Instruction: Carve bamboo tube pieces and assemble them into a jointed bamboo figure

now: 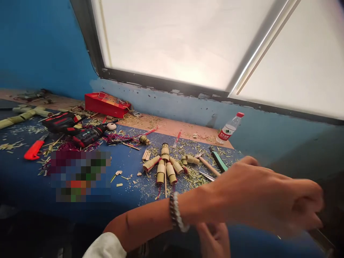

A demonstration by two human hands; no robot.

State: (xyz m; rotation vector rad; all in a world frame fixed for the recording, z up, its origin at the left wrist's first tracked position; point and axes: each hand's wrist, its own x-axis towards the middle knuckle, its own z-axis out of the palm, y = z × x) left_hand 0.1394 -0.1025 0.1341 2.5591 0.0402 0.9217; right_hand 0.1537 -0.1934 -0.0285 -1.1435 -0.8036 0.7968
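Note:
My left hand [268, 197], a bracelet at its wrist, reaches across to the right with curled fingers; anything inside them is hidden. Below that forearm my right hand [215, 242] is partly covered, its fingers drawn together, their contents not visible. On the blue table surface [123, 193] lies a figure of bamboo tube pieces [165, 154] with a thin stick between its legs. Beside it are a jointed bamboo piece [192, 159], a hammer [209, 166], a green-and-black handled tool [219, 161] and pointed metal tips [206, 176].
A water bottle [229, 129] stands near the wall. Further left are a red box [106, 104], power tools [87, 136], a red-handled cutter [34, 149], purple string [67, 145] and bamboo lengths [18, 118]. Shavings litter the surface. One patch is pixelated.

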